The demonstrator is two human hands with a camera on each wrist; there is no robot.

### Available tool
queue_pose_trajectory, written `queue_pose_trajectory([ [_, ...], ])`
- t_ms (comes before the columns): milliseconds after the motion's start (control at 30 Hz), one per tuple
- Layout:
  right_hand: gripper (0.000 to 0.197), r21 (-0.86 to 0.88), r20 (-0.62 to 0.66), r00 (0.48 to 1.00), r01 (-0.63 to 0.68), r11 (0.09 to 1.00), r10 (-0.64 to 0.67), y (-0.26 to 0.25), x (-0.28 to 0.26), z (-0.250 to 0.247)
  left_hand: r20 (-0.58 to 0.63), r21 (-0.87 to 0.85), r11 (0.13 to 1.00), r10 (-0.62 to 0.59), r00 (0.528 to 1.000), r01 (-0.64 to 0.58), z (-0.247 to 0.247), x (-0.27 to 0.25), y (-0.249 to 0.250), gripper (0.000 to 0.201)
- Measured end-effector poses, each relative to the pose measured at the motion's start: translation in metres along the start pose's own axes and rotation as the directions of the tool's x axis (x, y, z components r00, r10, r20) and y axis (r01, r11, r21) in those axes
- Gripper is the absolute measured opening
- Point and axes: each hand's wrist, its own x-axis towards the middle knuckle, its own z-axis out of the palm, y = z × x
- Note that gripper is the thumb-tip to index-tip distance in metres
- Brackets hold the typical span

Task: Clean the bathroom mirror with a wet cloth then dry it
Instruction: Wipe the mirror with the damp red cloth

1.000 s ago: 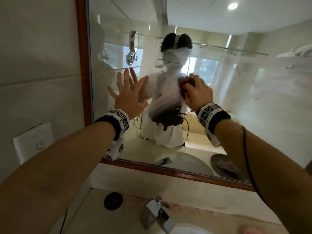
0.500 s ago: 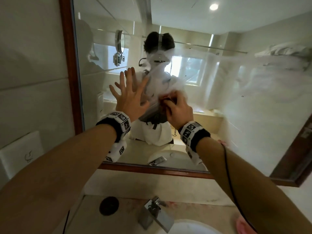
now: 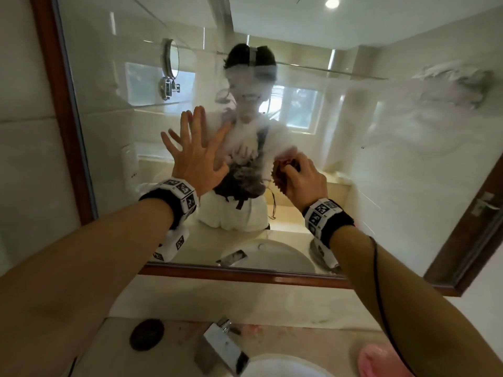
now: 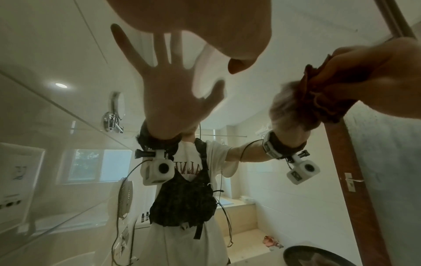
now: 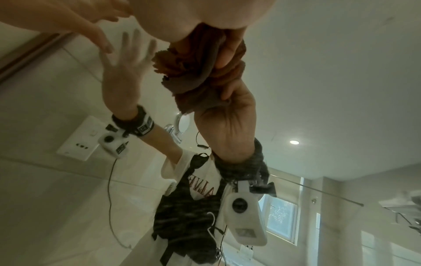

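Cloth: the reddish-brown cloth (image 3: pixel 283 171) is bunched against the mirror (image 3: pixel 408 186), right hand (image 3: pixel 304 183) fingers (image 5: pixel 227 54) curled round it.
Left hand (image 3: pixel 196 156): fingers spread straight, beside the cloth.
Hidden: cloth mostly covered; mirror smeared, its right end cut off.

You are in a tiled bathroom: a wood-framed wall mirror (image 3: pixel 353 159) in the upper frame, a chrome faucet (image 3: pixel 221 346) and white basin (image 3: pixel 285 367) at the bottom.
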Motion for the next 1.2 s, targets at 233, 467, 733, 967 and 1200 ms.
queue_pose_trajectory([
  [233,0.033,0.135,-0.236,0.939,-0.225,0.965,0.252,0.113,-0.010,-0.060,0.076,0.053,0.998,-0.049,0.996,0.045,-0.006,0.005,0.080,0.095],
  [467,0.028,0.317,-0.250,0.875,-0.329,0.889,0.414,0.132,-0.006,-0.070,0.090,0.094,0.995,-0.055,0.994,0.046,-0.008,0.016,0.136,0.095],
  [733,0.017,0.196,-0.114,0.993,0.042,0.980,-0.020,0.047,-0.003,-0.033,0.082,0.047,0.998,-0.046,0.996,0.042,-0.009,0.024,0.149,0.087],
  [967,0.019,0.028,-0.025,0.994,0.106,0.994,-0.106,0.049,0.003,-0.037,0.013,-0.087,0.993,-0.075,0.997,0.076,-0.002,0.027,0.135,0.085],
  [1200,0.022,0.064,-0.038,0.997,0.068,0.996,-0.065,0.080,0.006,-0.047,0.021,-0.102,0.994,-0.033,0.999,0.035,-0.004,0.032,0.162,0.089],
])
